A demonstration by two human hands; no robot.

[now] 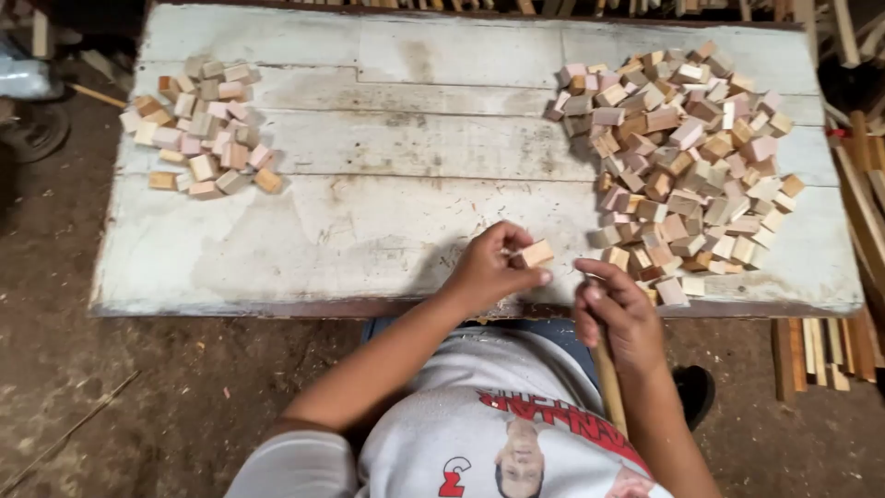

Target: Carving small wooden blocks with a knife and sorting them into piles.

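Small pale wooden block sits pinched in the left hand, fingers closed on it just above the near edge of the worn white plank desk. Right hand grips a wooden stick. Big heap of blocks lies right, smaller pile far left. Sorting seems underway; setting it down needs a long leftward reach.

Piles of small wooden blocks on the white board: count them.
2: a small pile of wooden blocks at the board's far left, a larger pile on its right. One loose block sits in the left hand.
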